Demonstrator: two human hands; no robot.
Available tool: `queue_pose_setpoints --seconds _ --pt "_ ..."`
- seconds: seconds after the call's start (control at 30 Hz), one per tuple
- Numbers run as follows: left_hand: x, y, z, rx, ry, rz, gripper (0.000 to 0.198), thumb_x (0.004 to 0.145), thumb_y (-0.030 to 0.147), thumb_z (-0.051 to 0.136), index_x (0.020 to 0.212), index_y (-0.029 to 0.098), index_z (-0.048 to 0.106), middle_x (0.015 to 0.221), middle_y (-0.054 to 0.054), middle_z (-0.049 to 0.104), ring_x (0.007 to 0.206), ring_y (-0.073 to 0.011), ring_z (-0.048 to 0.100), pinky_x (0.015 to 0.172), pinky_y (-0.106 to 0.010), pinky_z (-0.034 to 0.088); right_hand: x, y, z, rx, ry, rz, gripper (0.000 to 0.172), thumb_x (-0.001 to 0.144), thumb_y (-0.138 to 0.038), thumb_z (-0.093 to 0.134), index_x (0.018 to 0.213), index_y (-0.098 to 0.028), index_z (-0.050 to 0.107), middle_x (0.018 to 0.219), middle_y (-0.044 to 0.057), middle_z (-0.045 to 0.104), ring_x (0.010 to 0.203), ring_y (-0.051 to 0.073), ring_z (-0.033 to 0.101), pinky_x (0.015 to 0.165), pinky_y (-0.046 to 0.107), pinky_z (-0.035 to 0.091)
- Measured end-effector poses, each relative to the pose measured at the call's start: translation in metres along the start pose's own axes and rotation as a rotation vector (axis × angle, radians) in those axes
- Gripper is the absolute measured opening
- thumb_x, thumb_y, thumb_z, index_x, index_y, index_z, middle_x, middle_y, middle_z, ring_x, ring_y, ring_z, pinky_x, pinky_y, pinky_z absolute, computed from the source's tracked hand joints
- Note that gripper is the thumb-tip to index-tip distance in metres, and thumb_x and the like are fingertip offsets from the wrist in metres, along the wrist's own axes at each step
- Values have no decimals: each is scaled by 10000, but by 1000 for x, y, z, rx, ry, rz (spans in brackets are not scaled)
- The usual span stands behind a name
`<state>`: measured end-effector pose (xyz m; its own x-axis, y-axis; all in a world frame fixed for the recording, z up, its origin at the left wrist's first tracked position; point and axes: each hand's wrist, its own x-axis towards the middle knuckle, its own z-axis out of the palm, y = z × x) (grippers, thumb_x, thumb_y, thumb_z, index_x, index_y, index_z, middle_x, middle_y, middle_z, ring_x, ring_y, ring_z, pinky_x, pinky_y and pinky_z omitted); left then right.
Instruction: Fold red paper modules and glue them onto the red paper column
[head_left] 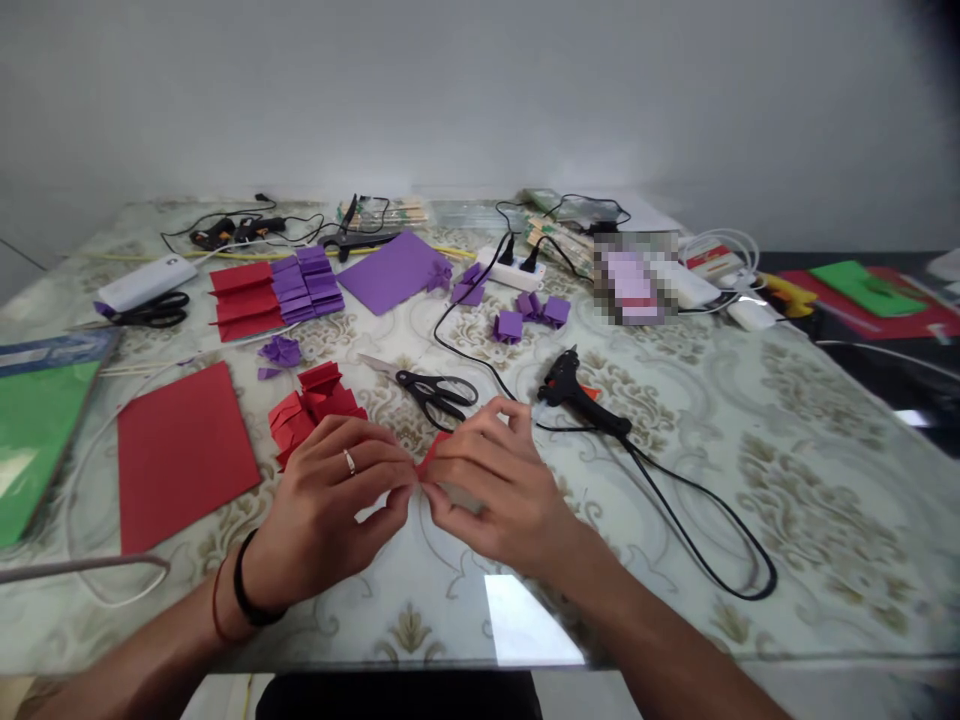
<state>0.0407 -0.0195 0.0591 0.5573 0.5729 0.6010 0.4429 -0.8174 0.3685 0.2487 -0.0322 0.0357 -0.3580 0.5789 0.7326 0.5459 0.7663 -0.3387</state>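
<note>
Pinching a small piece of red paper (430, 455), mostly hidden from view, in the grip of both the bare left hand (330, 490) and the bare right hand (502, 480). Holding it above the pale, gold-patterned surface (420, 595), just short of black-handled scissors (411, 380), between folded red paper pieces (326, 392) on the left and a black glue gun (568, 393) on the right.

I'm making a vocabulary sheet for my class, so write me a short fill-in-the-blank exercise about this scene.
1. On one finger, the left hand wears a ____.
2. Between it and the right hand, the fingers hold paper coloured ____.
3. The scissors nearest the hands have ____ handles.
4. In this view, the glue gun lies to the ____ of those scissors.

Missing words: ring; red; black; right.
</note>
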Motion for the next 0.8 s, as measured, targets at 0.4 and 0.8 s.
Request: queue_pose_setpoints --seconds 0.4,0.8 --pt "-1 -12 -11 -77 76 -151 158 878 52 698 906 207 700 873 -11 761 833 -162 742 792 -295 608 8 7 -21 103 62 85 201 880 -41 647 844 -233 599 767 -10 705 742 189 641 881 480 454" --pt "-6 -12 1 -166 -61 -128 90 955 150 745 1030 199 757 939 -55 815 850 -184 783 782 -272 638 5 5 -10 149 -54 106 165 914 -76 621 848 -225 594 799 -12 692 761 171 629 927 452 415"
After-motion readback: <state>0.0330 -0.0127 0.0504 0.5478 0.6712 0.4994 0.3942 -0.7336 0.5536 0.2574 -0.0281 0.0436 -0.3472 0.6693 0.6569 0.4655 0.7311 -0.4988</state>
